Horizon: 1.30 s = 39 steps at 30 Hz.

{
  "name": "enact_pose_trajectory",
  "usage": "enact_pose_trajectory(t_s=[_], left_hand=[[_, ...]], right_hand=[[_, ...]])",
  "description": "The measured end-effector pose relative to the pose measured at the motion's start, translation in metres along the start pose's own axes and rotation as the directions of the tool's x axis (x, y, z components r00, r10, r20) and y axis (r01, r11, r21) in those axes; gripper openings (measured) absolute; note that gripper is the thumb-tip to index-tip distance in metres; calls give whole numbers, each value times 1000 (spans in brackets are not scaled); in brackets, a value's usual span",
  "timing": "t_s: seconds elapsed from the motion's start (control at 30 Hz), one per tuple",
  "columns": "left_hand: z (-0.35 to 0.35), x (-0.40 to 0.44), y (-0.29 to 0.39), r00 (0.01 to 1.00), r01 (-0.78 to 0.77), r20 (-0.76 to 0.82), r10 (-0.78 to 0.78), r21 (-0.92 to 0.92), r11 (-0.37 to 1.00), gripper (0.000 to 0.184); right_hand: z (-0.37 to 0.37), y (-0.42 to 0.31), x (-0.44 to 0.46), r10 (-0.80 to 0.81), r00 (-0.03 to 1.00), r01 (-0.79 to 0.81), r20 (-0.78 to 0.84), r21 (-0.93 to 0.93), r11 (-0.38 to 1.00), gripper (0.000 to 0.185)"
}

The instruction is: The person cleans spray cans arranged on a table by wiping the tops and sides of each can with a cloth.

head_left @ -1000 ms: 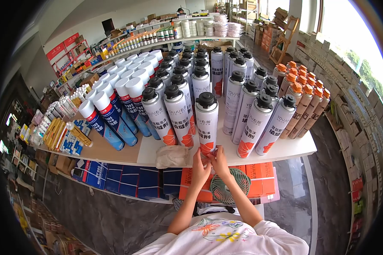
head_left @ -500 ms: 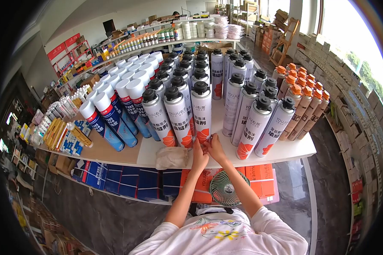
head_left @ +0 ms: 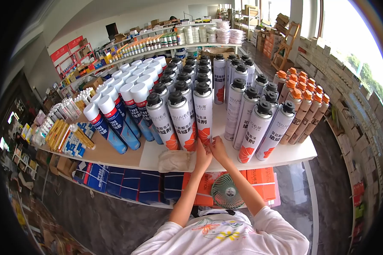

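Observation:
A white foam sealant can (head_left: 203, 111) with a black cap and an orange pattern stands upright at the table's front, at the end of a row. Low on its left side, my left hand (head_left: 203, 157) is closed around the base, its fingertips partly hidden. My right hand (head_left: 218, 149) closes on the same base from the right. Matching cans (head_left: 182, 121) stand close on the left. Across a gap to the right is another group of foam cans (head_left: 254, 131). A folded beige cloth (head_left: 173, 160) lies left of my left hand.
White-capped blue spray cans (head_left: 115, 123) fill the table's left part, with yellow tubes (head_left: 60, 135) beyond. Orange-capped brown bottles (head_left: 304, 114) stand at right. Below the table's front edge (head_left: 281, 161) are blue boxes (head_left: 127, 182), orange boxes (head_left: 259, 182) and a green fan (head_left: 226, 191).
The view has shifted slightly, moving the scene a little right and down. My hands stay at the can's base, with a slightly wider space between them.

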<state>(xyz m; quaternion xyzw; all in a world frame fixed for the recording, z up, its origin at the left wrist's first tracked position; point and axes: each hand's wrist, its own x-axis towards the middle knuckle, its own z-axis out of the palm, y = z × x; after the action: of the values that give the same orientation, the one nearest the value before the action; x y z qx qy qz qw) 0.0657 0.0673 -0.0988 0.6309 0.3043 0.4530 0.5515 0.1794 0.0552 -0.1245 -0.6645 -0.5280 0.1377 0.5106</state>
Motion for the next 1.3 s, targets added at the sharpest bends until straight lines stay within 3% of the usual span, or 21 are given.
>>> enact_pose_trajectory(t_s=[0.07,0.13,0.23,0.33,0.4,0.43,0.57,0.67,0.73,0.83,0.93,1.03,1.3], left_hand=[[4,-26,11,981,-167,-80,179,139,976,77],[-5,-43,33,946,-318,24,324,272,908,70],[-7,-53,35,955,-294,119,273,231,927,62],[4,-57,38,956,-279,151,250,223,934,59],[20,-52,41,936,-317,226,269,212,925,61],[29,-47,41,920,-347,267,286,218,912,69],[64,-34,48,856,-429,422,300,253,867,87],[80,-31,45,847,-408,481,225,318,856,88],[89,-30,47,825,-436,513,236,312,844,88],[98,-30,46,873,-403,380,306,208,891,76],[100,-34,45,877,-399,352,327,156,903,71],[100,-36,40,889,-407,313,335,205,890,65],[91,-43,40,927,-365,179,330,215,906,60]], right_hand=[[-18,-13,-27,37,997,-33,-70,56,998,41],[-38,-30,-60,38,984,-7,-175,177,984,33],[-77,-68,-109,120,939,-53,-322,209,977,29],[-100,-86,-137,220,825,-128,-521,208,970,31],[-110,-71,-135,55,733,-51,-678,25,998,35],[-118,-73,-130,135,732,-72,-668,120,990,42],[-135,-59,-107,127,757,-122,-641,51,991,52],[-132,-52,-101,148,805,-114,-574,96,989,61],[-130,-67,-102,85,806,-118,-586,-19,993,65],[-123,-63,-99,112,778,-118,-618,31,993,70],[-117,-69,-96,159,748,-153,-644,67,986,72],[-116,-67,-93,195,730,-156,-656,118,981,68],[-116,-68,-94,155,822,-97,-548,134,986,68]])
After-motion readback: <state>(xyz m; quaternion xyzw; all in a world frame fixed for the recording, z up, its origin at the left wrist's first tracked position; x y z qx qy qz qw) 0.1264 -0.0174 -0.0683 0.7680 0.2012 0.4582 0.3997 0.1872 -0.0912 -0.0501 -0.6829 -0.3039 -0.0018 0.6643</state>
